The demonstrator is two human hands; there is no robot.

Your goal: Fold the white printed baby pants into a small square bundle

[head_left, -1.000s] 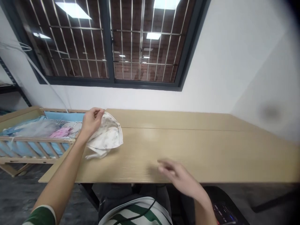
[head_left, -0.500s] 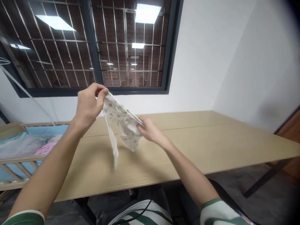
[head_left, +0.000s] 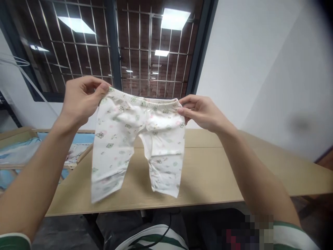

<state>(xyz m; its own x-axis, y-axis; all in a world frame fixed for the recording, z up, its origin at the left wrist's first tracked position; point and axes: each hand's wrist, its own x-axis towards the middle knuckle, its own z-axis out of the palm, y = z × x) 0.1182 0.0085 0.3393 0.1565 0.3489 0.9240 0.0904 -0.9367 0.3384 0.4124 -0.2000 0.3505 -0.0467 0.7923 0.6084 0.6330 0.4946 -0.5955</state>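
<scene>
Trousers: white printed baby trousers (head_left: 137,139) are held up by the elastic waistband (head_left: 145,100) between the fingers of both hands, legs hanging free above the desk.
Left hand: the waistband's left end is pinched by the left hand (head_left: 80,100), its fingers (head_left: 85,82) slightly spread.
Right hand: the waistband's right end is pinched by the right hand (head_left: 200,113), its fingers (head_left: 188,111) lying close together.
Below the fingers: the wooden desk (head_left: 208,173).
Left of the fingers: a wooden crib (head_left: 62,131) with blue bedding is seen beyond the left hand.
Behind the fingers: a barred window (head_left: 156,52).
</scene>
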